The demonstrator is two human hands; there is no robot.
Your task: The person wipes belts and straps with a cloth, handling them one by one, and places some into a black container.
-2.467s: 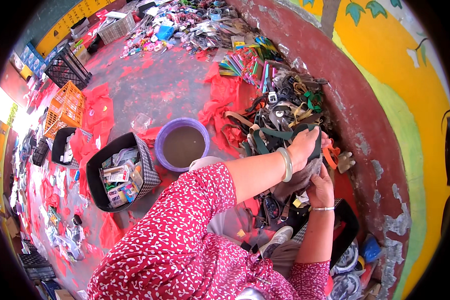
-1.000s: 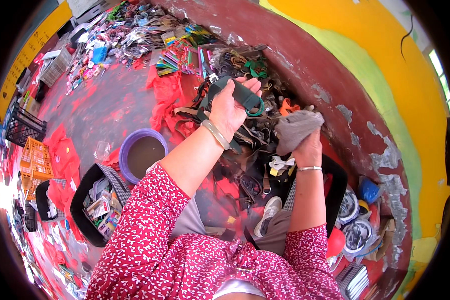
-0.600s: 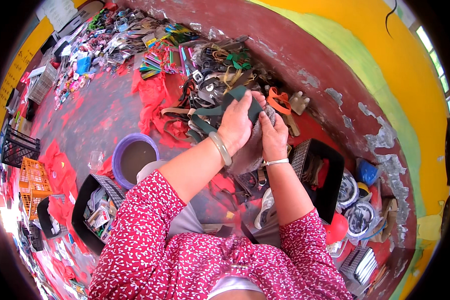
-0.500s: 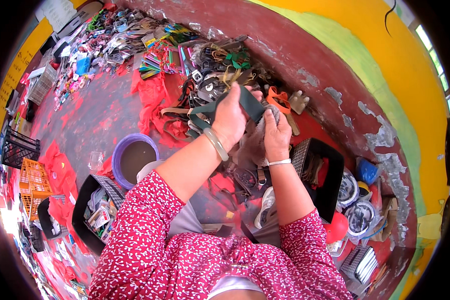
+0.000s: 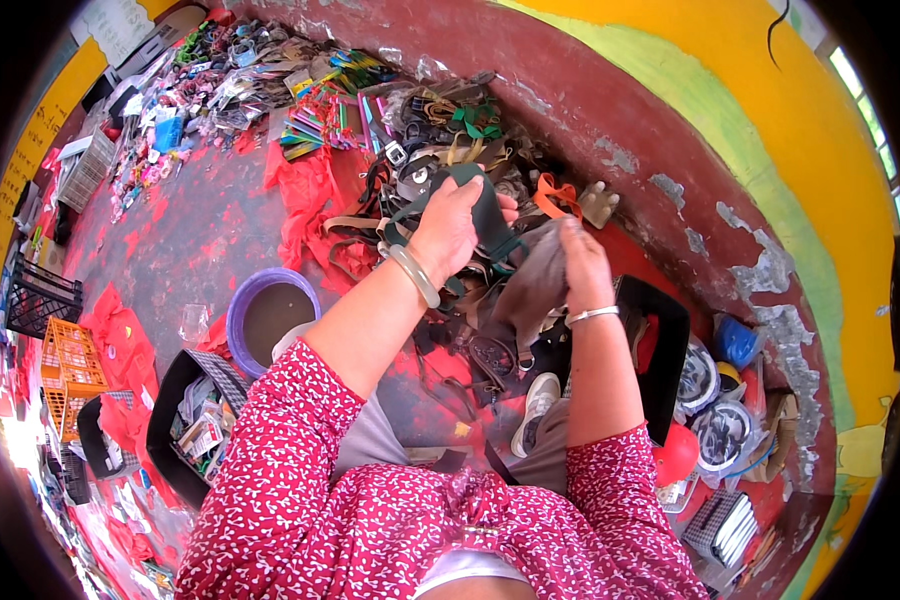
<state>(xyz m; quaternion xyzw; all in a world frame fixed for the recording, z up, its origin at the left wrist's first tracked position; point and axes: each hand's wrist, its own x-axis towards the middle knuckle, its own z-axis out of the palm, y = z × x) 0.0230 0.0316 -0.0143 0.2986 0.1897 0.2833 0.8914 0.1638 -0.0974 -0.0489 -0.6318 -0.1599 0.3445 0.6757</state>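
My left hand (image 5: pixel 444 232) is closed around a wide dark green belt (image 5: pixel 490 218), with its thumb on top. The belt's free part hangs toward the middle, and a narrower length trails to the left of the hand. In my right hand (image 5: pixel 587 262), a little to the right, is a damp-looking grey-brown rag (image 5: pixel 532 285) that droops beside the belt. Just beyond both hands spreads a heap of tangled belts and straps (image 5: pixel 430 165). An orange strap (image 5: pixel 556 193) lies at the heap's right, by a pale work glove (image 5: pixel 598 204).
A purple bucket (image 5: pixel 236 312) of murky water stands at my left. Black bins (image 5: pixel 170 415) hold small goods on the left, and another black bin (image 5: pixel 670 345) sits right. Orange crate (image 5: pixel 67 370) at far left. A peeling maroon wall (image 5: pixel 660 150) bounds the right.
My hands have moved apart. The right hand has drawn the rag away from the belt, rightward and nearer me; the left hand has lowered slightly leftward with the belt.
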